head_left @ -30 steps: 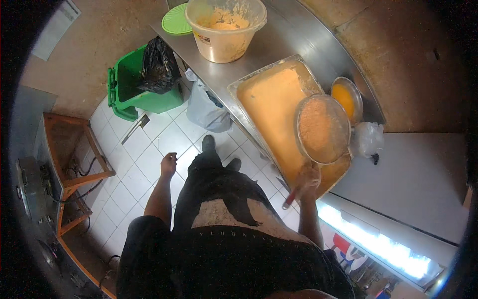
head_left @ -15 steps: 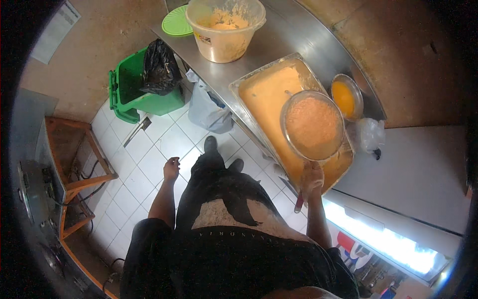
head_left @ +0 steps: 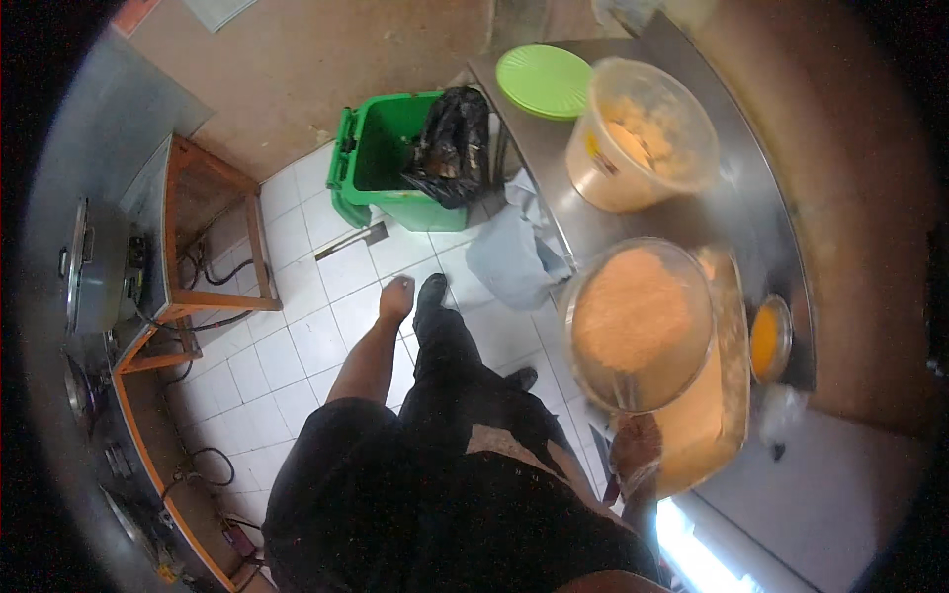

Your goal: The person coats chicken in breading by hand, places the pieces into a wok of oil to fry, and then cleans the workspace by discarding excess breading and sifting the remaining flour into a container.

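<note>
In my right hand, closed round its handle, is a large round sieve with orange, crumbly matter inside. The sieve hangs above the near-left side of a rectangular metal tray, covering part of it. Smooth orange batter lies in the tray. My left hand hangs low over the floor at my side, its fingers curled in, and nothing shows in it. Beyond the tray stands a translucent plastic bucket with orange residue on its inner walls. A green round lid lies beside the bucket.
A metal bowl of yellow-orange liquid and a clear plastic bag sit right of the tray. By the steel table are a grey bag and a green bin. A wooden-framed stand is at left.
My view has turned, so the room appears shifted right. The sieve has come closer to me, toward the tray's left edge, still in my right hand. The fingers of my left hand look more curled.
</note>
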A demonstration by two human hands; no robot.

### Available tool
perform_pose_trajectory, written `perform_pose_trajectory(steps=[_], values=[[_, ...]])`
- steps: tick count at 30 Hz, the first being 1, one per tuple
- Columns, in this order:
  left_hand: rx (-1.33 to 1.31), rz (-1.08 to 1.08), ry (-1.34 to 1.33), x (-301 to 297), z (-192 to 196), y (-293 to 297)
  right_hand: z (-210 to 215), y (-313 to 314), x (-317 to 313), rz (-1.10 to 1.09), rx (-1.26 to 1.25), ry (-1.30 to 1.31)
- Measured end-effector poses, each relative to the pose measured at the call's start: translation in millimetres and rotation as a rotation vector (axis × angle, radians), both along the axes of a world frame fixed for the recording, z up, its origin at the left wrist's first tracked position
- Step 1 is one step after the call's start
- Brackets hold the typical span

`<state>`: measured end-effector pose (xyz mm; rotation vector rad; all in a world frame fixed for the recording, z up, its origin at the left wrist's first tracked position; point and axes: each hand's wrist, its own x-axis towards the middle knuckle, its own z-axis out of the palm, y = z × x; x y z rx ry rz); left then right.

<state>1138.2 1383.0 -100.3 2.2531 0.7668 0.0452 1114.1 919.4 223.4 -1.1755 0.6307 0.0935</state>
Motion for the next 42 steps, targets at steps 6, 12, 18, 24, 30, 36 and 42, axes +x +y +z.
perform_pose_trajectory(steps=[6,12,18,24,30,36,42], values=[[0.109,0.148,-0.023,180,12,131,-63,154,96,0.952,-0.841,-0.112],[0.119,0.089,0.27,320,-35,189,-226,324,198,0.833,-0.734,0.104],[-0.116,-0.01,0.416,347,-93,242,-276,434,288,0.915,-1.115,-0.233],[-0.18,0.13,0.16,325,-87,272,-330,477,328,0.962,-1.36,-0.408],[-0.215,0.202,0.039,312,-81,271,-345,502,333,0.946,-1.427,-0.218],[-0.372,0.253,0.053,302,-109,273,-336,512,314,0.933,-1.38,-0.24],[-0.518,0.344,0.165,294,-118,275,-317,532,302,1.039,-1.276,0.035]])
